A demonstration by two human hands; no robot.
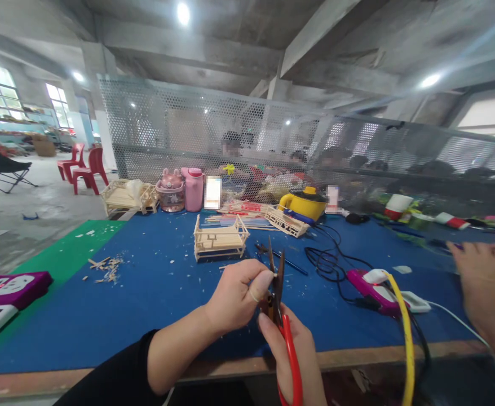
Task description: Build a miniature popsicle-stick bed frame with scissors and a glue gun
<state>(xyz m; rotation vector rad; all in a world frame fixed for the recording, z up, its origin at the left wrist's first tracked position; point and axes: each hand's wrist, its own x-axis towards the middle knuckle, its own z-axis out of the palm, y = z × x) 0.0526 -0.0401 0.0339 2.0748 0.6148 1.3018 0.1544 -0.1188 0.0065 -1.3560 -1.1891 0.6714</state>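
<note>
Carefully, as I watched from my distant post, the left hand (234, 297) pinched what seemed a pale sliver (275, 274), mostly hidden, its grip pressed together, while the right hand (309, 349) wrapped around red-handled scissors (288, 335), their tapered metal blades parted just beside the left fingertips. I judged the danger plain: a slipping pinch or hasty squeeze could have nicked skin, and a brittle sliver could have split or sprung away. Farther off, on the matte blue surface (154, 299), a stick-built model (221, 241) stood upright, slatted and railed at its ends. Small offcuts (107, 269) lay scattered to its left; far right, a rounded yellow pot (310, 204) stood near a perforated metal screen (158, 129).
</note>
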